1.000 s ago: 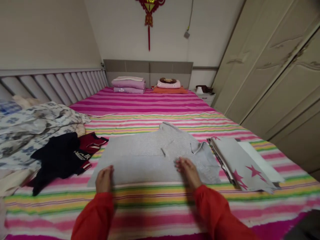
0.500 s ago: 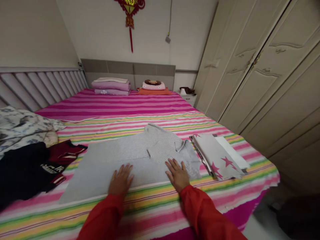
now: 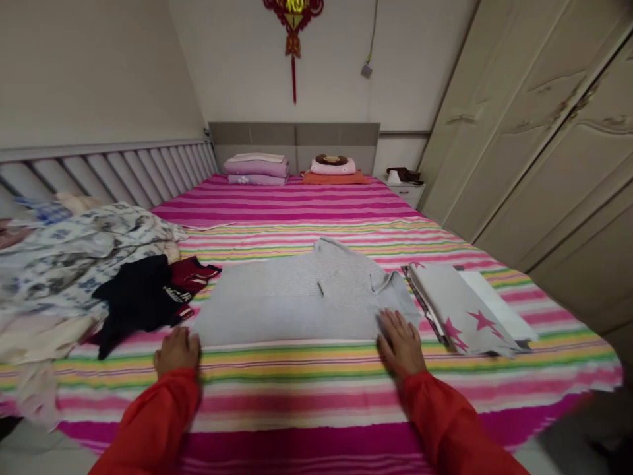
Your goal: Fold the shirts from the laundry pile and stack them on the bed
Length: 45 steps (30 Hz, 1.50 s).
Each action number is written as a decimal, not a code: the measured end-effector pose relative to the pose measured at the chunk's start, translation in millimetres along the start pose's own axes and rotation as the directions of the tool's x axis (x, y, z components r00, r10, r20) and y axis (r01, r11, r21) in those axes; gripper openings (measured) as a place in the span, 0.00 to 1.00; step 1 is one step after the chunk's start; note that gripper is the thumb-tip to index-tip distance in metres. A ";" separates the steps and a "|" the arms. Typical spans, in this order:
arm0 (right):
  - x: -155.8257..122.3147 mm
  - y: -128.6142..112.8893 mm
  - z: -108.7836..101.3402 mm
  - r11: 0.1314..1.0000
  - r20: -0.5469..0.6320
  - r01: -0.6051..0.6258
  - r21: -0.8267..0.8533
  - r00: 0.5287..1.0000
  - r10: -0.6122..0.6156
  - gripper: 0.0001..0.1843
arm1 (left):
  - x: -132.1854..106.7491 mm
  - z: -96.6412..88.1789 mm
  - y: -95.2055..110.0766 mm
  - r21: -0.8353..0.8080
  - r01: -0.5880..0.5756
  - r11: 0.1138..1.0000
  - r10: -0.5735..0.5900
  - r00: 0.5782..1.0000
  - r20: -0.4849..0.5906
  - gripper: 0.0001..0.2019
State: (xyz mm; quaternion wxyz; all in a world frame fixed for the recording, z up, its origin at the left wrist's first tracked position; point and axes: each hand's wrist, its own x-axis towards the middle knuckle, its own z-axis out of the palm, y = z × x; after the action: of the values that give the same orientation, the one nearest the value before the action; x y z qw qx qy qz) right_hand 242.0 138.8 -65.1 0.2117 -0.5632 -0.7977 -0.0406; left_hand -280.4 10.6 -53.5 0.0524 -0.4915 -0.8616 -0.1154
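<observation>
A grey knitted top (image 3: 301,300) lies flat on the striped bedspread (image 3: 306,379), folded into a wide rectangle with its collar to the right. My left hand (image 3: 177,351) rests at the top's near left corner, fingers curled against the edge. My right hand (image 3: 401,343) lies flat with fingers spread on the near right corner. Both arms wear red sleeves. Neither hand lifts the cloth.
A dark navy and maroon garment (image 3: 148,297) and a heap of patterned laundry (image 3: 64,257) lie to the left. A folded grey cloth with pink stars (image 3: 457,310) sits to the right on a white piece. Folded bedding (image 3: 256,169) and a pillow (image 3: 332,166) are at the headboard. Wardrobe doors (image 3: 544,132) stand right.
My hands have slid apart along the top's near edge, the left to the left corner and the right to the right corner. The view has swung back to the left.
</observation>
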 end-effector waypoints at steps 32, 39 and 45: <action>-7.7 37.1 -2.3 0.988 0.415 0.146 0.051 0.897 -0.154 0.40 | -42.8 12.8 3.5 -0.064 -0.230 0.971 0.234 0.970 0.066 0.34; 14.5 -11.6 -29.9 0.994 0.489 0.063 0.093 0.866 -0.101 0.31 | -21.6 11.0 56.8 -0.170 -0.220 0.961 0.265 0.907 0.327 0.26; 65.4 -93.0 -2.5 0.930 0.374 0.207 0.303 0.872 -0.316 0.33 | 4.7 27.0 179.8 -0.165 -0.501 0.850 0.527 0.810 0.256 0.27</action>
State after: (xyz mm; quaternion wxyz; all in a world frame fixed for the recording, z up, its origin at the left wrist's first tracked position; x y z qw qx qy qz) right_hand 139.5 162.0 -21.6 0.0996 -0.4127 -0.8922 0.1541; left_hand -127.7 109.4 -52.2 -0.0683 -0.7195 -0.6884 -0.0616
